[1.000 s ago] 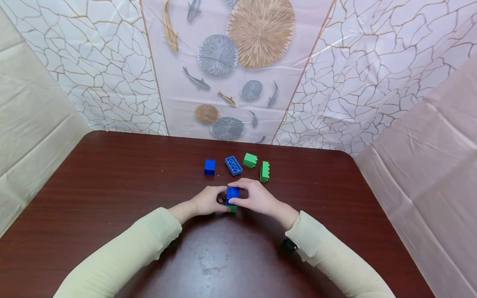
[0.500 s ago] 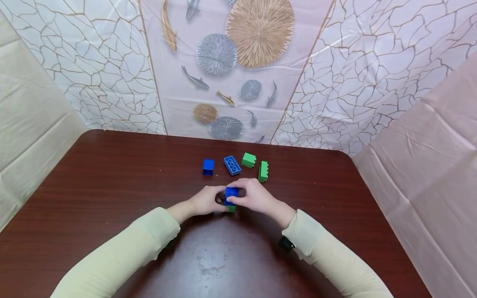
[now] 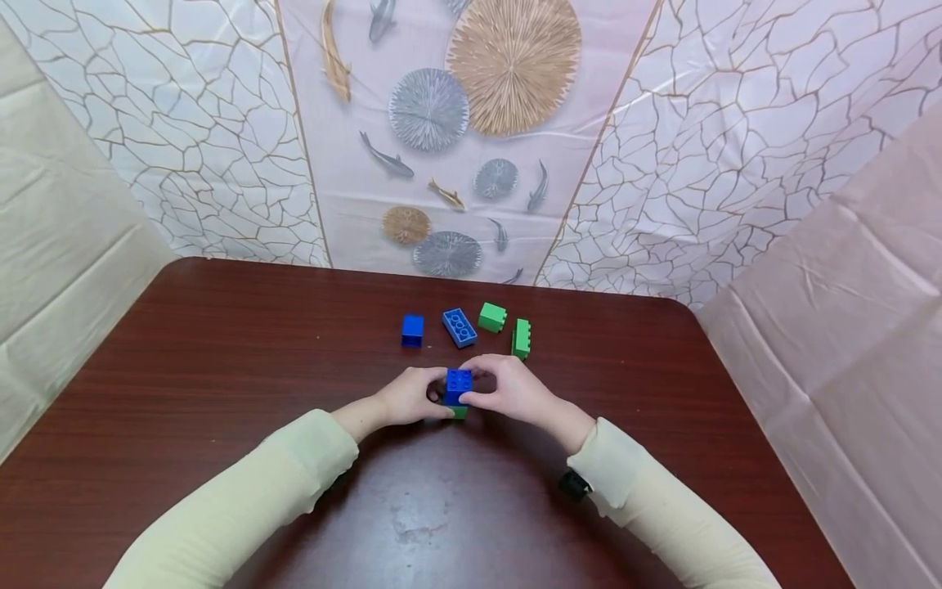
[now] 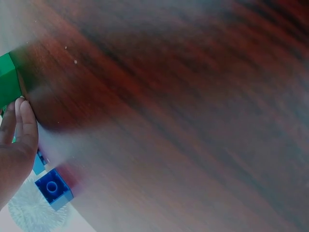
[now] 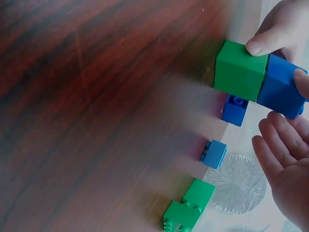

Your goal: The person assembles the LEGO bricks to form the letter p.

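Note:
Near the middle of the table, a blue toy building brick [image 3: 455, 391] sits on top of a green brick [image 3: 459, 413], studs upward. My left hand [image 3: 406, 398] grips the green brick, its thumb on the near side and fingertips [image 4: 24, 108] on the far side. Around the blue brick stands my right hand [image 3: 518, 395], its thumb at the near right corner. In the right wrist view, the right fingers [image 5: 277, 145] are fairly straight and slightly off the blue brick, while the thumb overlaps its edge.
Behind the hands lie a blue brick [image 3: 413, 330], another blue brick [image 3: 459, 327] with its underside up, a green brick [image 3: 492, 316] and a longer green brick [image 3: 522, 338] on its side. The brown table [image 3: 243, 343] meets patterned cloth [image 3: 353, 221] at the back.
My right hand has shifted slightly right and loosened, uncovering the blue brick's studs. The left hand and the stack have stayed nearly in place.

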`<state>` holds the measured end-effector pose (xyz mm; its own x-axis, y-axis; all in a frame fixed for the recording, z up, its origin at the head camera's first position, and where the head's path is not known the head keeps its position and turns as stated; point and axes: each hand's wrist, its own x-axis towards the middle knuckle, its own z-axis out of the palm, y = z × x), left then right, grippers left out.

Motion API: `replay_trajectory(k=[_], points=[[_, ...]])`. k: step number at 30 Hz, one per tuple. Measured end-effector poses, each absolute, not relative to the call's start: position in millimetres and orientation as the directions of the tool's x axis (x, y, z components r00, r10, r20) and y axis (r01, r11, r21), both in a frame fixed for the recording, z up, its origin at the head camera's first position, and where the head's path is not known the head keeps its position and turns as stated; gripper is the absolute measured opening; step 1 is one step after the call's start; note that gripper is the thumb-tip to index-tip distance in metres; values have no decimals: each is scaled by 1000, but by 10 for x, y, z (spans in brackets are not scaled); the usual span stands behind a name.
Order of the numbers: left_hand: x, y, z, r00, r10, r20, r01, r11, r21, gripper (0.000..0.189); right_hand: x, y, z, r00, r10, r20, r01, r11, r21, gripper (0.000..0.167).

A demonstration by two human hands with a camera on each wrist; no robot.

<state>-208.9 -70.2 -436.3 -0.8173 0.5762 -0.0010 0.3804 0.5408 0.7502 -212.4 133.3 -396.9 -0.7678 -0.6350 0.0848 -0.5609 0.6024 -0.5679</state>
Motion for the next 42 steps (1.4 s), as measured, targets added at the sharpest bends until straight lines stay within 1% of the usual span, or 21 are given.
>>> replay_trajectory(k=[5, 13, 20, 24, 29, 33, 38, 40, 42], points=[[-2080, -704, -4365, -821, 571, -16, 363, 543, 757, 37, -2112, 1321, -3986, -774, -628, 88, -552, 599, -581, 34], [-2074, -698, -4340, -820, 572, -27, 353, 543, 762, 38, -2108, 1322, -3989, -799, -598, 61, -493, 594, -636, 33], [-2069, -700, -4316, -833, 551, -57, 326, 570, 754, 35, -2109, 1317, -3990, -813, -580, 41, -464, 604, -648, 34], [-2060, -722, -4299, -849, 529, -3, 326, 527, 785, 36, -2108, 1316, -3980, -820, -571, 23, -446, 615, -650, 36], [-2054, -727, -4295, -837, 542, 79, 374, 459, 806, 27, -2116, 1324, -3973, -821, -572, 5, -439, 624, -646, 36], [-2065, -728, -4302, -835, 545, 77, 374, 459, 806, 25, -2137, 1338, -3950, -809, -588, -22, -437, 625, -647, 36], [-2088, -719, -4312, -834, 548, 64, 378, 482, 791, 27, -2225, 1429, -3895, -785, -613, -90, -415, 628, -658, 43], [-2093, -720, -4310, -837, 544, 58, 375, 493, 785, 28, -2288, 1482, -3872, -806, -583, -102, -382, 644, -662, 43], [-2094, -727, -4304, -837, 544, 57, 377, 498, 781, 28, -2369, 1534, -3854, -853, -512, -98, -327, 672, -665, 41]])
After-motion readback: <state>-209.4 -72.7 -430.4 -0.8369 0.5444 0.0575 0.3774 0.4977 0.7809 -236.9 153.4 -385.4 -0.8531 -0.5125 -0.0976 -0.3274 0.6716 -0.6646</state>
